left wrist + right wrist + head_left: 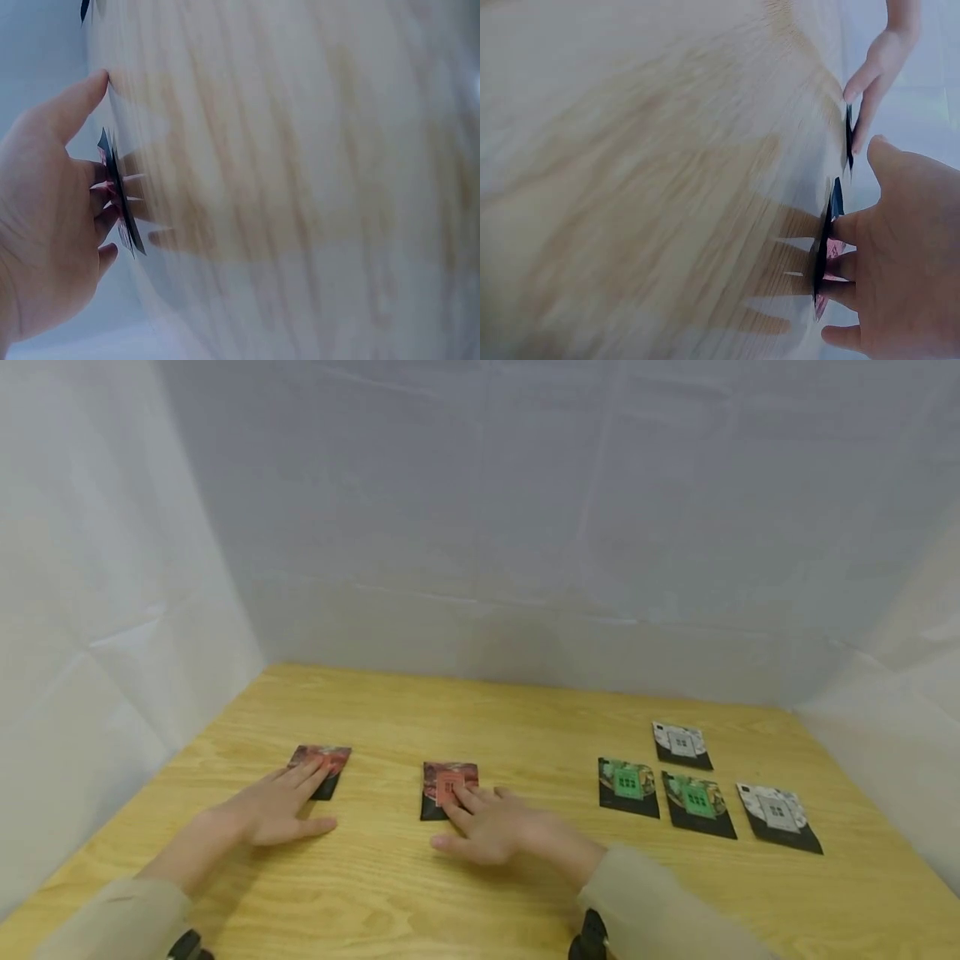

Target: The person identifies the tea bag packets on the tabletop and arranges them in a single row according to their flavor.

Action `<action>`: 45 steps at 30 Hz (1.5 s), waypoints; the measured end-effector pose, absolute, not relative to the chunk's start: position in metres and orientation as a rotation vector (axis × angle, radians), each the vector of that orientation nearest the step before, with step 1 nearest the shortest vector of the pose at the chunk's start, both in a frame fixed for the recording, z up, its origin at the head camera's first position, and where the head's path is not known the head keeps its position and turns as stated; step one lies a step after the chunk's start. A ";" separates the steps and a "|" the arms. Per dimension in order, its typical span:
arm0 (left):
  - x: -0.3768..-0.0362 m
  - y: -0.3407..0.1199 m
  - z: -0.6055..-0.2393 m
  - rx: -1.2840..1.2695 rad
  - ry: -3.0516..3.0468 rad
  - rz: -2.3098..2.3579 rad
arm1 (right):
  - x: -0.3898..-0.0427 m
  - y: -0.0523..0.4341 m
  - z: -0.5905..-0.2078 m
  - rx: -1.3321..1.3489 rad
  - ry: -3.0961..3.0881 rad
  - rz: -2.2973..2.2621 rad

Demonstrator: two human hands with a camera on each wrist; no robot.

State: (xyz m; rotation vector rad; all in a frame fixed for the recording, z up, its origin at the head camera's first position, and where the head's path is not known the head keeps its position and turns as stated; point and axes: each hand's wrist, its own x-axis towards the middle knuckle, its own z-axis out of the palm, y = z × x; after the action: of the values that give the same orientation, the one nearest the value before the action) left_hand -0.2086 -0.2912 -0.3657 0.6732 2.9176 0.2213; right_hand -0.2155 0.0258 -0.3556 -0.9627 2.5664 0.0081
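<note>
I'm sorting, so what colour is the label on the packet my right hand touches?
Red label, clearest in the head view.

This is a sheeted-off tabletop booth, set up like a small studio or lab recording station; which kind of building holds it cannot be told. A pale, creased backdrop sheet hangs across the far side, reaching down to the far edge of a yellowish wood-grain table. A whitish left side sheet and a similar right side sheet screen the flanks, with fold lines showing in the material, so the tabletop is walled on three sides. Black wrist-worn devices at the near edge also suit a recording station.
</note>
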 end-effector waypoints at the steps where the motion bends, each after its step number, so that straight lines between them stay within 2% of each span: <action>1: -0.209 -0.291 -0.366 0.674 2.916 0.223 | -0.215 0.022 -0.356 -0.964 2.568 0.012; 26: -0.210 -0.292 -0.365 0.634 2.918 0.257 | -0.225 -0.051 -0.359 -0.892 2.663 0.145; 45: -0.210 -0.295 -0.367 0.637 2.908 0.236 | -0.224 -0.070 -0.359 -0.864 2.676 0.184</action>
State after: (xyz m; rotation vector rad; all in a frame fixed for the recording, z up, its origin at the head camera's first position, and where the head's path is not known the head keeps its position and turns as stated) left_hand -0.2100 -0.2950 -0.3674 0.6366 2.9076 0.2359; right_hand -0.2244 -0.0700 -0.3590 -0.8644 2.6765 0.1843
